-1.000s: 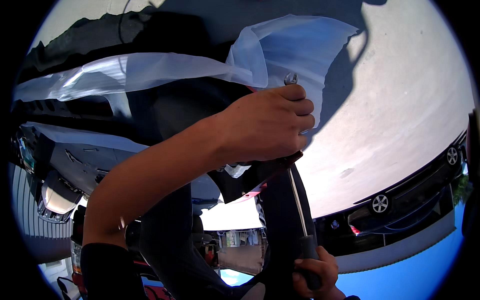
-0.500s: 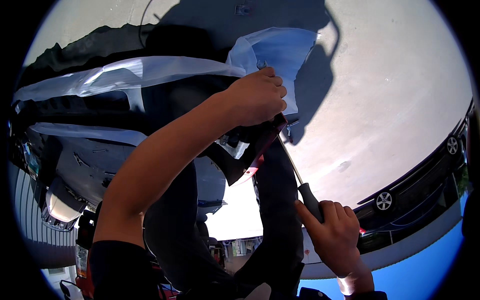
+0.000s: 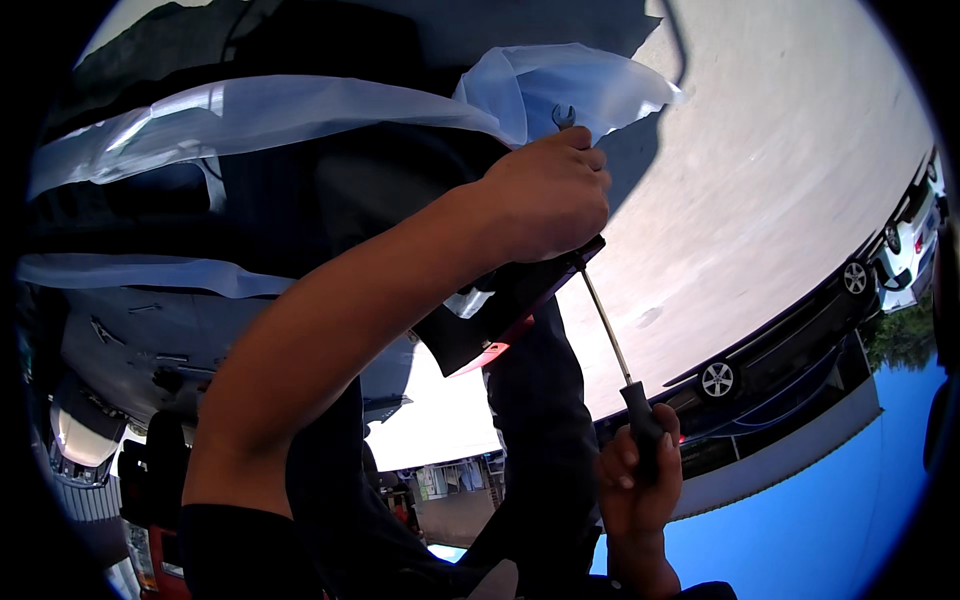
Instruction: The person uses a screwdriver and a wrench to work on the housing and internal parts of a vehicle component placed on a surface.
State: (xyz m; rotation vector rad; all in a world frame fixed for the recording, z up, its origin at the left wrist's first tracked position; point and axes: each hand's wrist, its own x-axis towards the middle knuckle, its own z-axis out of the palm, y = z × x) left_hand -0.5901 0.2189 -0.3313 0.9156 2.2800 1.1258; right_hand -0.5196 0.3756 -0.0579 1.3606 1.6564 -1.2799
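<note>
My left hand (image 3: 550, 195) is closed round a wrench, whose open-ended head (image 3: 565, 116) sticks out beyond the fingers. Under that hand is a dark car part (image 3: 500, 320) with a red strip along its lower edge, apparently near my legs. My right hand (image 3: 640, 475) grips the dark handle of a long screwdriver (image 3: 610, 325). The screwdriver's tip meets the edge of the dark part just below my left hand; the exact contact point is too small to make out. Translucent plastic film (image 3: 590, 80) hangs behind the left hand.
A long dark panel wrapped in film (image 3: 300, 105) stretches to the left. Several loose tools, including a wrench (image 3: 105, 332), lie on the ground at the left. Parked cars line the right, one of them dark (image 3: 780, 360). My legs (image 3: 540, 400) are below.
My left hand has shifted right, and more of the wrench head shows. My right hand has moved lower and turned, its fingers now wrapped round the handle; the screwdriver stands more steeply.
</note>
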